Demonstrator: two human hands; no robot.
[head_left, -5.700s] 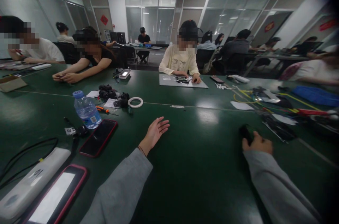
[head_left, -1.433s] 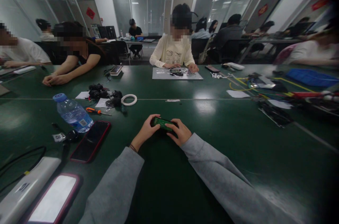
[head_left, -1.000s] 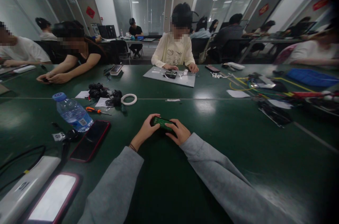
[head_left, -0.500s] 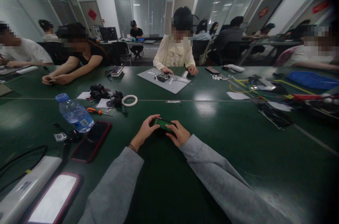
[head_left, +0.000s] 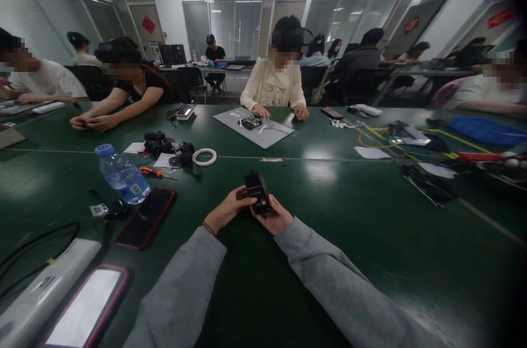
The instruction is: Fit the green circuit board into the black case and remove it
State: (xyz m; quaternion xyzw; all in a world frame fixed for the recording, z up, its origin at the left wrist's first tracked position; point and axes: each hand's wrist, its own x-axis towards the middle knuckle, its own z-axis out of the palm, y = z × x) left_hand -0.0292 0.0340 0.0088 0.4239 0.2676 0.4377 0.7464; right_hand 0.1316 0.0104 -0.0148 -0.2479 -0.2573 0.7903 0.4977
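Above the table in front of me is a small black electronic device [head_left: 257,187], tilted with its dark, screen-like face and a small round detail toward me. My left hand [head_left: 228,209] grips its left side, thumb lying across the lower face. My right hand [head_left: 275,217] is closed around the lower right edge, with fingers beneath it. The far fingers of both hands are partly hidden by the device. Grey sleeves cover both forearms.
On my left are a water bottle [head_left: 123,178], a red-edged phone [head_left: 146,219], a white-screened phone [head_left: 86,307] and an orange screwdriver [head_left: 156,173]. Beyond lie black cables [head_left: 158,145] and a white ring [head_left: 205,157]. Across the green table, a person works at a grey board [head_left: 267,136].
The device has been turned over and upward in my hands: its green circuit board faced me before, and now a black face shows. My right hand has shifted lower around it.
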